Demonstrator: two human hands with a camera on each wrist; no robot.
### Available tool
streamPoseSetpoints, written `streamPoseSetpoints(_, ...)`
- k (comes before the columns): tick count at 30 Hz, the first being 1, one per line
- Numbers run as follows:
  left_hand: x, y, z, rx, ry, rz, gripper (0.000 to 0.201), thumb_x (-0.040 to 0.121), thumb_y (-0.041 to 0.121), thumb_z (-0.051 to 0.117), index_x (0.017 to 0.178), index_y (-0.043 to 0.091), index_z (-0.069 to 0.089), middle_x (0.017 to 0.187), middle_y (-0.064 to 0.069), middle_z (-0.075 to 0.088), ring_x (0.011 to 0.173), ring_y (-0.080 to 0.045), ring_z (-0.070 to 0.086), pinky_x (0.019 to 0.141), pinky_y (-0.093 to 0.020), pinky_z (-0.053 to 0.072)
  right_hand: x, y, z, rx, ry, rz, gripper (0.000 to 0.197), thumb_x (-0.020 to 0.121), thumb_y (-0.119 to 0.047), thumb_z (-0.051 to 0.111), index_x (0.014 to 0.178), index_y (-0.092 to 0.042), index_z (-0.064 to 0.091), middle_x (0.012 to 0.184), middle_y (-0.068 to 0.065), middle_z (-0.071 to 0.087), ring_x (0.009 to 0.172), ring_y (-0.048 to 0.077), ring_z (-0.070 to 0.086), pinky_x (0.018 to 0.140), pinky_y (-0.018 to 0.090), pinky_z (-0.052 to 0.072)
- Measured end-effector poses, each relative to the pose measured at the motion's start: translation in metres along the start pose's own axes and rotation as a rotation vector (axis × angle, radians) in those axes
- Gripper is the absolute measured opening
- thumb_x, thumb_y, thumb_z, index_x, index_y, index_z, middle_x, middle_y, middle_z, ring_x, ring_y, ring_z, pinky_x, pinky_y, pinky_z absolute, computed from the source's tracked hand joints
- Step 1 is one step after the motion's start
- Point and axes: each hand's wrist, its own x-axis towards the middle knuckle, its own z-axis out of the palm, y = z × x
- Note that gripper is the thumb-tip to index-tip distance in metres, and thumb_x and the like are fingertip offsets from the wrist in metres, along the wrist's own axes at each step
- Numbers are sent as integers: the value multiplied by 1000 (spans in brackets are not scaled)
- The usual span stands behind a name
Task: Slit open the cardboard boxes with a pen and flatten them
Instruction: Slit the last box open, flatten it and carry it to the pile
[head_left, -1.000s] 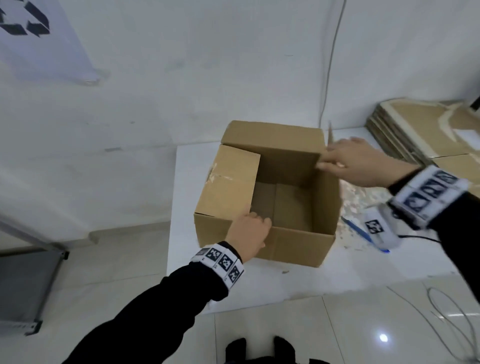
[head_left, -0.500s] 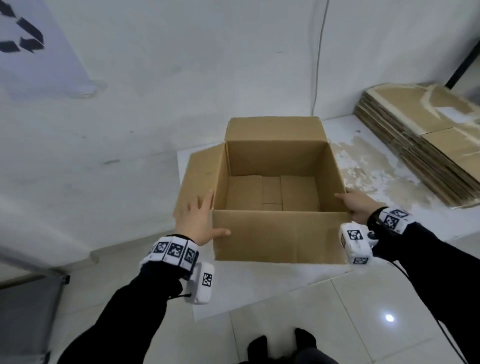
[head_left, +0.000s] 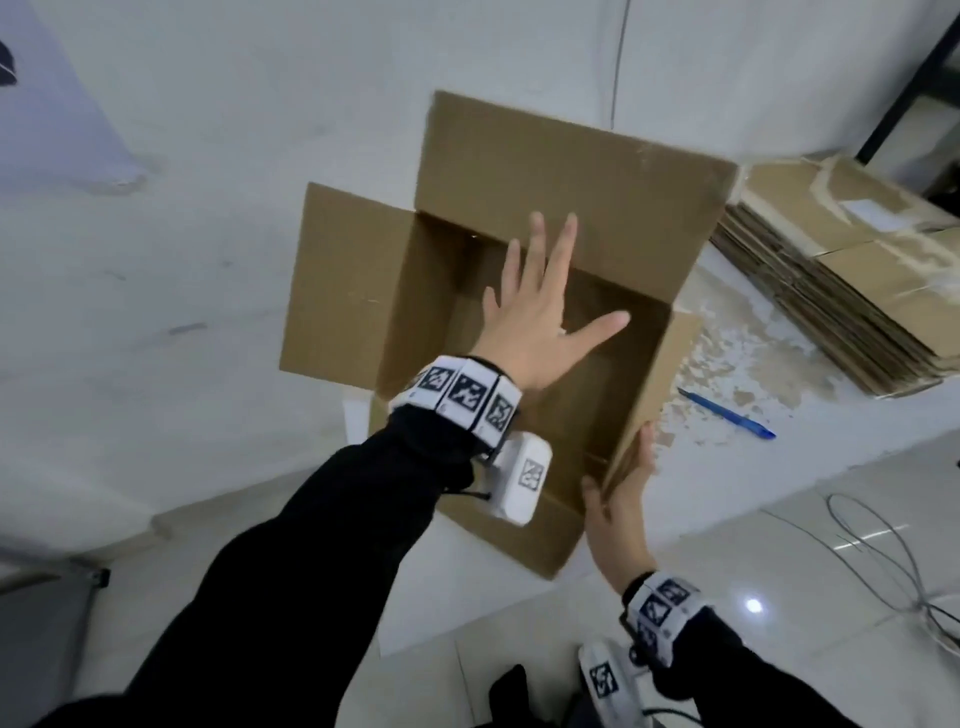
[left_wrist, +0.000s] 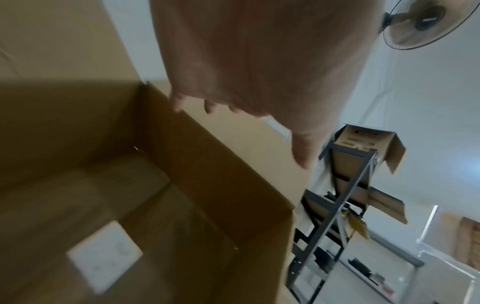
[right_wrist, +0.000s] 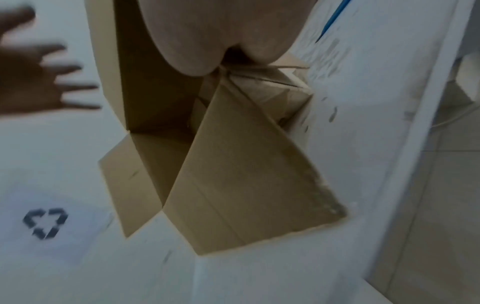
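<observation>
White table (head_left: 779, 467), open box (head_left: 571, 171), right hand's (head_left: 618, 514) fingers hidden behind it

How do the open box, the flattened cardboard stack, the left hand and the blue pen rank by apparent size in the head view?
1. open box
2. flattened cardboard stack, partly cut off by the frame edge
3. left hand, nearer the camera, so it looks larger than it is
4. blue pen

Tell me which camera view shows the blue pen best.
The head view. There the whole blue pen lies on the white table, right of the open cardboard box, held by neither hand. The right wrist view catches only a thin blue sliver of it at the top edge. The left wrist view does not show it.
</observation>
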Motion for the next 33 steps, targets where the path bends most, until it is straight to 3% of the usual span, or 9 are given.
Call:
streamPoseSetpoints(4,20,16,18,-63,-6,-141,105,73,83,43,146,41,-19,153,-3,-34,143,-31,-23,109,-68,-1,-2,12,-15,-133,-94,-114,98,84,-8,67,145,-39,-3,159,-2,-3,147,13,-1,117,51,16)
streamPoseSetpoints(6,26,20,26,-22,8,-187,111,68,88,42,150,33,-9,156,-7,-28,143,-35,-22,110,-69,2,0,18,-23,-250,-133,-168,101,81,-13,71,146,-34,-3,158,4,-3,147,18,-1,116,53,20)
streamPoseSetpoints(9,41,30,31,43,31,-254,121,63,91,43,152,23,-4,156,-13,-23,140,-45,-22,109,-70,8,5,21,-14,-308,-127,-275,95,86,-16,64,147,-27,-7,157,6,-7,147,22,-7,116,52,15)
streamPoseSetpoints(13,67,34,30,49,37,-339,114,64,86,52,150,37,-4,153,-17,-30,134,-54,-27,103,-76,7,33,24,6,-237,-169,-235,101,92,-9,56,143,-39,-26,158,13,-12,146,31,-5,115,58,15)
streamPoseSetpoints(16,72,31,30,50,39,-381,104,69,79,56,150,35,7,154,-15,-26,140,-48,-17,104,-74,11,40,27,3,-287,-205,-250,94,91,-26,60,146,-35,-15,157,1,-14,147,22,-8,120,44,7)
streamPoseSetpoints(19,61,26,27,82,-48,-340,101,71,77,57,150,35,10,155,-14,-24,144,-43,-2,111,-65,16,31,28,-28,-210,-232,-258,72,90,-50,51,146,-26,13,155,-4,11,145,13,12,117,29,17)
streamPoseSetpoints(24,27,12,-1,15,-178,-230,104,66,67,69,150,40,13,157,-4,-23,147,-26,4,116,-35,16,71,17,-93,75,-196,156,34,97,-46,36,121,-24,48,123,-1,55,116,12,53,93,34,49)
streamPoseSetpoints(29,13,-8,-24,62,-303,-245,107,61,67,70,148,47,11,157,4,-24,147,-19,3,112,-27,15,138,-3,-100,191,-549,475,83,85,-66,8,140,-14,43,143,2,45,133,17,40,112,38,30)
streamPoseSetpoints(33,1,-11,-37,207,-422,-307,114,57,70,66,148,46,1,157,2,-25,147,-23,11,114,-29,19,166,-26,-79,628,-356,526,65,98,-54,16,139,-12,43,140,6,50,130,21,45,110,40,34)
